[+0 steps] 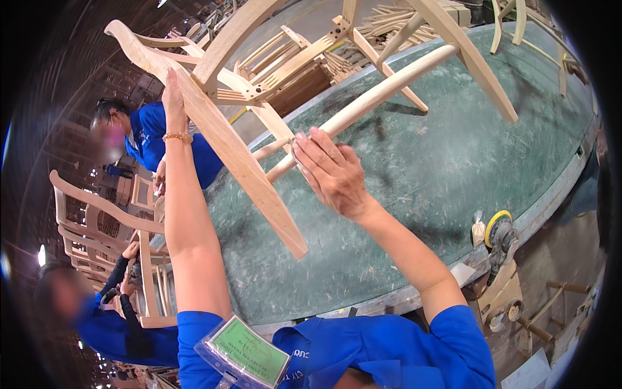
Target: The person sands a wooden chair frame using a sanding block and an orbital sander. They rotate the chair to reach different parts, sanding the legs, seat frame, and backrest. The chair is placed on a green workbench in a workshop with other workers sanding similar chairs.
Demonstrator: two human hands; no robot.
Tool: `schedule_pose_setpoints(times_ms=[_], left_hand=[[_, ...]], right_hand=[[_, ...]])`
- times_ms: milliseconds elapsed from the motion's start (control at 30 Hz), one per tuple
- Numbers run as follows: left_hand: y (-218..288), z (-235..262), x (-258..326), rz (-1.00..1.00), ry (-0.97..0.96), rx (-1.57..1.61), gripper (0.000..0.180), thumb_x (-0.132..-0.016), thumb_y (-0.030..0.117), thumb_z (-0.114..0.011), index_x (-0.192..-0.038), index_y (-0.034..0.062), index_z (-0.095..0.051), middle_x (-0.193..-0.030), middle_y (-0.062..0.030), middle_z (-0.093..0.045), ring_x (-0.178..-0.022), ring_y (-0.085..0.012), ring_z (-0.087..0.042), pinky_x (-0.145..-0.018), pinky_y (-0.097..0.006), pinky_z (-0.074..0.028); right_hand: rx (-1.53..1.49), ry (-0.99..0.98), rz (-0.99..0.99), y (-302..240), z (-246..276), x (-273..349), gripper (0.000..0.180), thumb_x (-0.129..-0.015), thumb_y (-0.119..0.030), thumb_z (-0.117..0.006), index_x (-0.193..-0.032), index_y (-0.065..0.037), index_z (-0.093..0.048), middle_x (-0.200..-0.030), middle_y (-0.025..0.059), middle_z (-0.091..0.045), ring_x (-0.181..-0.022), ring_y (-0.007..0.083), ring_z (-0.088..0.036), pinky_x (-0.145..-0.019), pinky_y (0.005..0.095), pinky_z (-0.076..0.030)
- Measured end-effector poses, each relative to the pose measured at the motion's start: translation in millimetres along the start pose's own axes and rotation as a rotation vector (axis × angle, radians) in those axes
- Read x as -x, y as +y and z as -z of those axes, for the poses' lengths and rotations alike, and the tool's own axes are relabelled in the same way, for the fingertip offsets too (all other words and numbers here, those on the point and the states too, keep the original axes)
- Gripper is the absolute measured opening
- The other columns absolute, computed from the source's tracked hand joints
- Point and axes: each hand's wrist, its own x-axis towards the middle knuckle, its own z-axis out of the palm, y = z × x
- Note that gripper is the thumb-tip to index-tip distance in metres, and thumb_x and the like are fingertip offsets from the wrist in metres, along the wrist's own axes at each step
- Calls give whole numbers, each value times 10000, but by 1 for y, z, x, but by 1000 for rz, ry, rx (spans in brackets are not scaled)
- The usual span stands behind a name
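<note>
A bare wooden chair frame (240, 170) stands tilted on the green tabletop, its long curved post running from upper left down to the middle. My left arm is stretched out, and my left hand (173, 104) grips that post near its upper part; the fingers are partly hidden behind the wood. Over the round stretcher (382, 94) between the legs lies my right hand (334, 174), fingers together and bent onto the rod. A thin grey edge, like sandpaper, shows under its fingertips; most of it is covered by the hand.
The green table (402, 227) has a curved edge. An orbital sander (500, 233) with a yellow-rimmed pad lies at its right edge, beside a small bag (478, 230). Two co-workers in blue (152, 136) are at the left, near more chair frames (103, 214). Wood pieces are stacked behind.
</note>
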Motion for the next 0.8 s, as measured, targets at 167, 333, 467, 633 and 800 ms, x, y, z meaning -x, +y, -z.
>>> schedule_pose_setpoints(times_ms=[167, 333, 467, 633, 800], left_hand=[[-1, 11, -8, 6, 37, -7, 611, -895, 522, -585, -1097, -55, -590, -989, -94, -639, -846, -174, -616, -755, -317, -499], [-4, -21, -6, 63, 10, 71, 568, -918, 493, -561, -1087, -48, -604, -981, -107, -650, -851, -168, -624, -765, -310, -506], [-4, -10, -13, 20, 46, 23, 552, -920, 487, -562, -1087, -37, -610, -981, -86, -646, -829, -155, -626, -743, -290, -509], [-11, 3, -19, 63, -117, 138, 459, -946, 470, -531, -987, 23, -628, -873, -37, -638, -736, -124, -607, -688, -275, -516], [-20, -5, -26, 71, -107, 101, 521, -939, 502, -523, -1072, 3, -587, -919, -63, -614, -781, -160, -597, -723, -305, -504]], right_hand=[[256, -1, 54, 75, 39, -23, 398, -928, -98, -497, -1324, -101, -533, -1385, 46, -515, -1356, 235, -389, -1064, 395, -338], [104, 242, -128, 69, 6, -26, 372, -955, -119, -450, -1314, -67, -534, -1389, 80, -498, -1328, 259, -419, -1121, 388, -334], [-105, -75, 123, 2, -21, 0, 368, -898, -95, -539, -1261, -128, -593, -1358, 54, -535, -1310, 236, -448, -1135, 394, -311], [75, 183, -71, 81, 28, -37, 349, -895, -88, -553, -1239, -106, -607, -1339, 77, -549, -1297, 252, -461, -1104, 390, -363], [4, 270, -114, 61, -7, -31, 353, -898, -100, -557, -1248, -78, -595, -1351, 93, -533, -1311, 257, -442, -1111, 382, -361]])
